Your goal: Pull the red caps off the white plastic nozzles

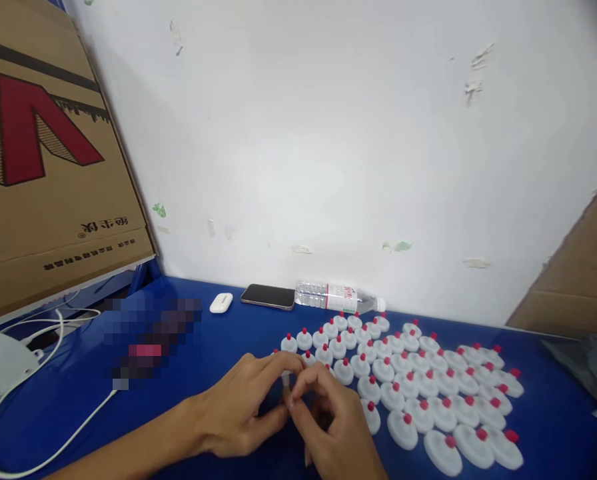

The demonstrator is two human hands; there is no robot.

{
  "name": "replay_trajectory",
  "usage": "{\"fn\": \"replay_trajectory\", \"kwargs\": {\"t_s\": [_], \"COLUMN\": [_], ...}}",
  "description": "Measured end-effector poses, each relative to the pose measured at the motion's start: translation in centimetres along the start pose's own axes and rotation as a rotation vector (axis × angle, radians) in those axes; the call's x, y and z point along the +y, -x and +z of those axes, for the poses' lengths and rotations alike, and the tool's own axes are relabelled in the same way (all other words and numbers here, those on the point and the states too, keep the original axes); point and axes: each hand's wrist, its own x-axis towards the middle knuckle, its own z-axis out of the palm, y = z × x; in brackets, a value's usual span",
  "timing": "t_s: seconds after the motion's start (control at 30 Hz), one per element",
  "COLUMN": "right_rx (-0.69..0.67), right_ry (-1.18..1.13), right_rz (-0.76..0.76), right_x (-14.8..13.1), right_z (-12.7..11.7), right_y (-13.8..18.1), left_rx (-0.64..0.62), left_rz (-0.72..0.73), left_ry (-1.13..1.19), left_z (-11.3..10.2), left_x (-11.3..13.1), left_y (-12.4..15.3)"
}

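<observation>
1. the small white piece (286,380) sits at the meeting point of both hands, lifted just clear of the blue table (553,413), near the lower middle of the view.
2. the left hand (238,413) comes in from the left. its fingers (273,363) are closed together on the piece, thumb below and forefinger arched over the top.
3. the right hand (336,433) comes in from the right and below. its fingers (313,380) are curled in, with the tips pressed up against the same piece. i cannot tell whether they truly grip it or only touch it.
4. the piece lies at the very tips of both hands, so neither is clearly nearer. it sits rightward of the left palm and leftward of the right palm.
5. its long axis seems to stand roughly upright between the fingertips, though it is too small to be sure.
6. the white caps with red tips (393,396) lie in slanted rows on the table, just to the right of the right hand, and the nearest one (371,415) is almost touching its knuckles.
7. well behind the hands, along the wall, lie a white earbud case (221,303), a phone (268,296) and a water bottle (328,296) on its side.
8. a cardboard box (43,167) leans at the far left, and a white cable (53,453) trails across the table below it.
</observation>
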Motion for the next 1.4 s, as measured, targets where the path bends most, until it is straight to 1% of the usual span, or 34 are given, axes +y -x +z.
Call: {"fn": "replay_trajectory", "kwargs": {"t_s": [0.2,0.37,0.57,0.67,0.8,0.93,1.0,1.2,1.4], "right_rx": [-0.011,-0.006,0.009,0.011,0.011,0.036,0.055,0.079,0.1], "right_ry": [0.05,0.062,0.023,0.008,0.043,0.079,0.082,0.119,0.102], "right_rz": [0.004,0.005,-0.01,-0.006,-0.027,-0.05,-0.052,-0.057,-0.031], "right_x": [0.3,0.5,0.5,0.4,0.1,-0.2,-0.4,-0.3,0.0], "right_z": [-0.1,-0.1,0.1,0.1,0.0,0.1,0.1,0.1,0.2], "right_y": [0.2,0.3,0.1,0.1,0.1,0.2,0.2,0.3,0.7], "left_rx": [0.002,-0.009,-0.026,-0.029,0.002,0.081,0.095,-0.021,-0.007], "left_rz": [0.014,0.037,0.003,-0.016,0.004,0.031,0.051,0.136,0.127], "left_ry": [-0.054,-0.055,-0.069,-0.123,-0.21,-0.236,-0.26,-0.341,-0.326], "left_z": [0.0,-0.2,-0.1,0.1,0.2,0.1,0.0,0.0,0.2], "left_x": [-0.1,0.1,-0.4,-0.5,-0.6,-0.9,-1.0,-1.2,-1.5], "left_y": [0.4,0.3,0.1,0.1,0.1,0.2,0.2,-0.1,0.0]}}
